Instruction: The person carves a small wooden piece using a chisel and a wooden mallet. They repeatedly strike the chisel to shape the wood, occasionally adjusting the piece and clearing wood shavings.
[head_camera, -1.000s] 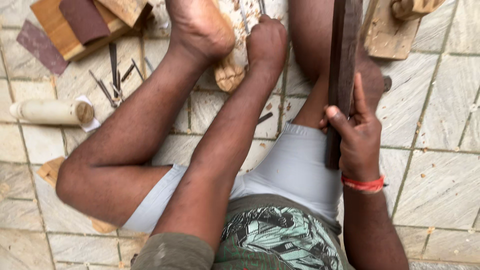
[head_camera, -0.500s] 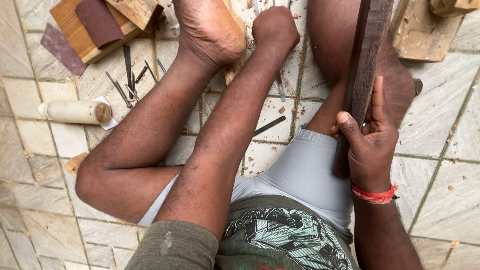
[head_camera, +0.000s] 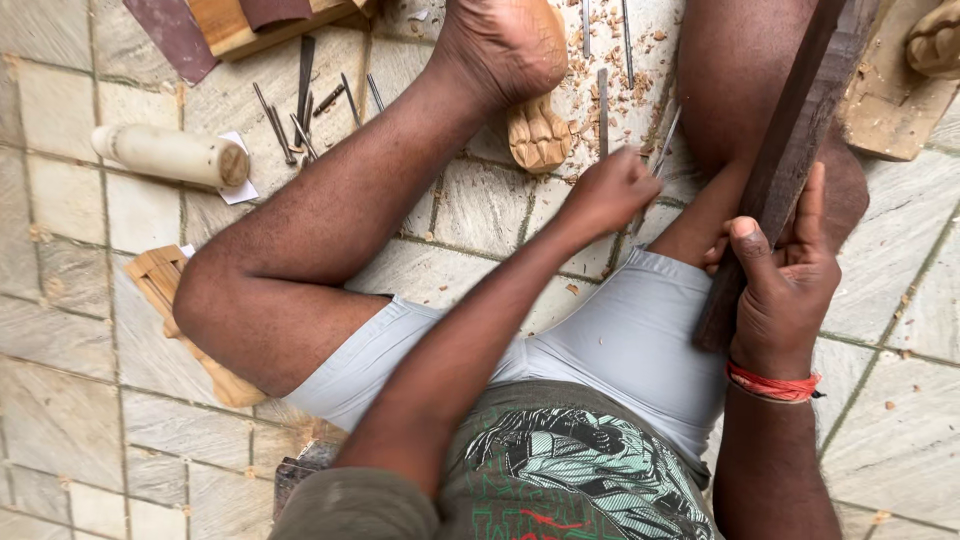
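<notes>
Wooden, dark and long, the bar (head_camera: 790, 150) is clamped in the right hand (head_camera: 785, 285), slanting up and away over the right knee. Across the shorts (head_camera: 630, 340) from it, the left hand (head_camera: 610, 190) is closed around a thin chisel (head_camera: 665, 140). Just beyond that fist, a second chisel (head_camera: 602, 110) lies among shavings (head_camera: 640, 60); the carved piece (head_camera: 538, 135) sits to its left, pinned under the foot (head_camera: 500, 50). Farther left lie loose chisels (head_camera: 295, 115) and a pale mallet (head_camera: 170, 155).
</notes>
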